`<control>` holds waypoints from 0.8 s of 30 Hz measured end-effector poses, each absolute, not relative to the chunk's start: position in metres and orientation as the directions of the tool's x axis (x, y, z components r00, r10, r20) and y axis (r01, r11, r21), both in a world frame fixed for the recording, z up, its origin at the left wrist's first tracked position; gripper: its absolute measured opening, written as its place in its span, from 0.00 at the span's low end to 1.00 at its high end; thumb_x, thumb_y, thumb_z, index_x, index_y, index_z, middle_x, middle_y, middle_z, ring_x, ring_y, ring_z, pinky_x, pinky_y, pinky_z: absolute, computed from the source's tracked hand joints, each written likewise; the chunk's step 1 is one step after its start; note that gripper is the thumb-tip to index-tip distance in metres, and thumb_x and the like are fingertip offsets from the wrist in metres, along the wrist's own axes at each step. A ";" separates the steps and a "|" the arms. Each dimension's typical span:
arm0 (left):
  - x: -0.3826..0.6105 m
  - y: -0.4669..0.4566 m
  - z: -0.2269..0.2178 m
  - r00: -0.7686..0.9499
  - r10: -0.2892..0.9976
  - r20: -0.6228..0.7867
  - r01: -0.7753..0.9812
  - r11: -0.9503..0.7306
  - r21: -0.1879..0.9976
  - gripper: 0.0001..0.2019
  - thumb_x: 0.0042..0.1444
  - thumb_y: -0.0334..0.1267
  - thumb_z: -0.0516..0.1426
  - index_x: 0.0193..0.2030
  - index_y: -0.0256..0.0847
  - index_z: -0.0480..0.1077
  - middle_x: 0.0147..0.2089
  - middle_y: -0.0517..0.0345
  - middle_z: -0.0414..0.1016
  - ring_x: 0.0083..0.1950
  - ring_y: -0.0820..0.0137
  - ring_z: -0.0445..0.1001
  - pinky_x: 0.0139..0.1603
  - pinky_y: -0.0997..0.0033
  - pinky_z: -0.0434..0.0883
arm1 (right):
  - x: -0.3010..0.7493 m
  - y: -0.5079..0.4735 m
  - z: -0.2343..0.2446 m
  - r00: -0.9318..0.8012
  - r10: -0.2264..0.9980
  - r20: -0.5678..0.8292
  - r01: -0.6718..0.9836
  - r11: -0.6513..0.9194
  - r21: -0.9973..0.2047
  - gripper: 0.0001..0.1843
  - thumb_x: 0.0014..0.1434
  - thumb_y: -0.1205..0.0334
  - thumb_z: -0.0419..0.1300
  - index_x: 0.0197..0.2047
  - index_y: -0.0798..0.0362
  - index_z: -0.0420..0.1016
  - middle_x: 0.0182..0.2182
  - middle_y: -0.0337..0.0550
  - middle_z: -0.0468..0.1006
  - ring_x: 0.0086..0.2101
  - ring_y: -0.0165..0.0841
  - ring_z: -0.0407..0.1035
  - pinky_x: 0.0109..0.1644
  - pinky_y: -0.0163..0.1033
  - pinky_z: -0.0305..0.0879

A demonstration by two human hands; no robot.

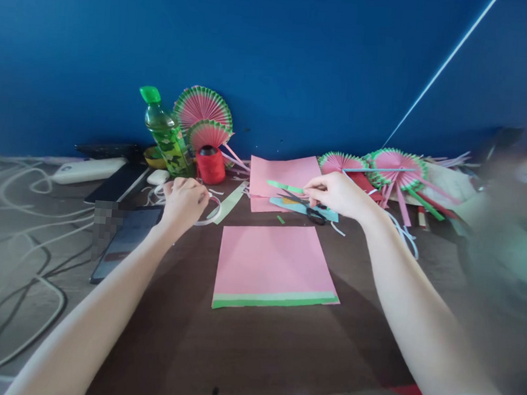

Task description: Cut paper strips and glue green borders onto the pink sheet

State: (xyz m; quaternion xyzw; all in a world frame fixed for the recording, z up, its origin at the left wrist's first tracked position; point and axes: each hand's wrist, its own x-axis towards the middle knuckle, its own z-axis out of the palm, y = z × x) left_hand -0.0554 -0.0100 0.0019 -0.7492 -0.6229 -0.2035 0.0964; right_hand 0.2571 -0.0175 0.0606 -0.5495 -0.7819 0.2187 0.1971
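Observation:
A pink sheet of paper [277, 259] with light and dark green strips along its near edge lies flat on the dark table. My left hand [184, 202] is closed at the rim of a white roll of tape [217, 211], its fingertips partly hidden. At the back, my right hand [334, 193] pinches the end of a short green paper strip [286, 187]. Beneath that strip are black-handled scissors [315, 215], lying over a light blue paper piece [297, 207]. Another pink sheet [270, 170] rests behind them, and a pale green strip [231, 203] lies between my hands.
Pleated pink-green paper fans [204, 109] stand at the blue wall beside a green-capped bottle [166, 132] and a red thread spool [210, 166]. More fans [396, 165] lie back right. Phones [125, 244] and loose white cables [61, 303] occupy the left. A blurred person is at right.

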 end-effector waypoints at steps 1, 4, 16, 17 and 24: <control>-0.056 -0.010 0.000 0.188 0.884 0.427 0.968 -0.241 0.073 0.11 0.54 0.38 0.49 0.27 0.42 0.71 0.38 0.48 0.72 0.49 0.53 0.62 0.50 0.49 0.55 | 0.257 -0.017 0.060 -0.322 0.944 0.075 0.774 0.308 -0.554 0.12 0.54 0.59 0.53 0.25 0.54 0.73 0.22 0.39 0.75 0.18 0.25 0.56 0.26 0.36 0.48; -0.059 -0.012 0.001 0.287 0.843 0.454 0.949 -0.315 -0.014 0.12 0.54 0.34 0.49 0.26 0.43 0.72 0.38 0.48 0.73 0.50 0.54 0.62 0.54 0.47 0.51 | 0.254 -0.017 0.057 -0.352 0.933 0.079 0.770 0.337 -0.543 0.14 0.55 0.58 0.52 0.25 0.54 0.74 0.23 0.39 0.75 0.18 0.25 0.56 0.26 0.36 0.48; -0.043 -0.019 0.038 0.072 0.929 0.362 0.856 -0.244 0.456 0.14 0.56 0.38 0.46 0.34 0.42 0.73 0.39 0.55 0.77 0.44 0.63 0.70 0.48 0.63 0.64 | 0.229 -0.031 0.056 -0.518 0.850 0.096 0.612 0.446 -0.653 0.14 0.58 0.56 0.52 0.37 0.53 0.76 0.26 0.40 0.76 0.26 0.29 0.66 0.31 0.35 0.55; -0.036 -0.022 0.041 0.097 0.947 0.308 0.790 -0.261 0.555 0.15 0.57 0.40 0.45 0.36 0.42 0.73 0.41 0.57 0.77 0.44 0.64 0.71 0.47 0.65 0.65 | 0.224 -0.034 0.055 -0.547 0.834 0.073 0.601 0.452 -0.660 0.14 0.58 0.57 0.52 0.38 0.52 0.76 0.26 0.40 0.76 0.26 0.29 0.67 0.31 0.35 0.56; -0.003 -0.046 0.046 0.476 0.865 -0.160 0.518 -0.129 0.846 0.23 0.58 0.52 0.45 0.39 0.38 0.75 0.36 0.56 0.79 0.43 0.66 0.74 0.48 0.69 0.66 | 0.197 -0.047 0.050 -0.696 0.711 0.106 0.553 0.624 -0.553 0.10 0.56 0.64 0.54 0.34 0.51 0.78 0.26 0.38 0.76 0.26 0.26 0.63 0.32 0.34 0.53</control>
